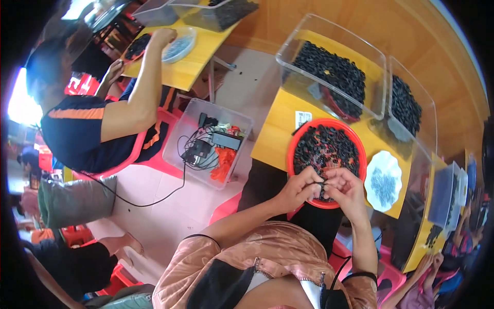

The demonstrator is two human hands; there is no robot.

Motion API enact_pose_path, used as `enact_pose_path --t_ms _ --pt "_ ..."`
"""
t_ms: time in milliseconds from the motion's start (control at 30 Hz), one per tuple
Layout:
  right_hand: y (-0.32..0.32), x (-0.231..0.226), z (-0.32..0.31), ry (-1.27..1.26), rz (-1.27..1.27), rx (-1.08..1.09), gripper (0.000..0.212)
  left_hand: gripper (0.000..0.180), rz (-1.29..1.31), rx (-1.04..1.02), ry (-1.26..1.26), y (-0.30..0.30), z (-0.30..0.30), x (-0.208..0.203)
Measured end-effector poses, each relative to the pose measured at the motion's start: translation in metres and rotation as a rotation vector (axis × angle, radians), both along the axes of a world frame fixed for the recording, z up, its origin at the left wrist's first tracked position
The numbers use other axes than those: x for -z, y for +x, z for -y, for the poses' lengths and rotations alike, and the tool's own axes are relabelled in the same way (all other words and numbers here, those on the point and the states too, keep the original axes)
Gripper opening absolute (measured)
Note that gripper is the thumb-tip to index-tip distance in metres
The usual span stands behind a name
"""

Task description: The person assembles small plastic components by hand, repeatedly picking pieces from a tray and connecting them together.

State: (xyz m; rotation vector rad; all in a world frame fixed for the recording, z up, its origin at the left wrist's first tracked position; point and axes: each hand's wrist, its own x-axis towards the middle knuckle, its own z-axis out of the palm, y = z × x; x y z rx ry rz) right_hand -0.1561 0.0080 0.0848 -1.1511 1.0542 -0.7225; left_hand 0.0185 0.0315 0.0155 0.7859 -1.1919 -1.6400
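My left hand [302,189] and my right hand [346,191] meet over the near part of a round red basin [363,164]. Both are closed, fingertips pinched together on a small black piece [322,185], mostly covered by the fingers, so its exact kind is unclear. Inside the basin lies a heap of similar small black pieces [325,140], with red showing between them. Just right of my right hand, a white scalloped dish [395,167] holds a pile of tiny greyish, shiny bits [384,188].
Clear bins [289,57] of black pieces stand behind the basin on the yellow table [272,135]. A clear box [246,123] with cables and orange plastic sits on the floor to the left. Beyond it, a co-worker [92,129] sits at another yellow table [203,56]. More people are at far right.
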Motion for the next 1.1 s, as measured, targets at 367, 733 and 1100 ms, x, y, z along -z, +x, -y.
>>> enact_pose_path --t_ms 367,733,1100 --pt "-0.009 0.000 0.004 -0.019 -0.219 -0.144 0.013 0.007 0.090 -0.065 -0.165 -0.002 0.007 -0.003" --pt "0.006 0.015 0.001 -0.012 -0.101 -0.049 0.012 0.006 0.145 -0.155 -0.177 0.004 0.009 0.002" --pt "-0.022 0.009 -0.023 0.190 0.161 -0.234 0.005 0.011 0.000 0.112 -0.048 0.008 -0.038 -0.020"
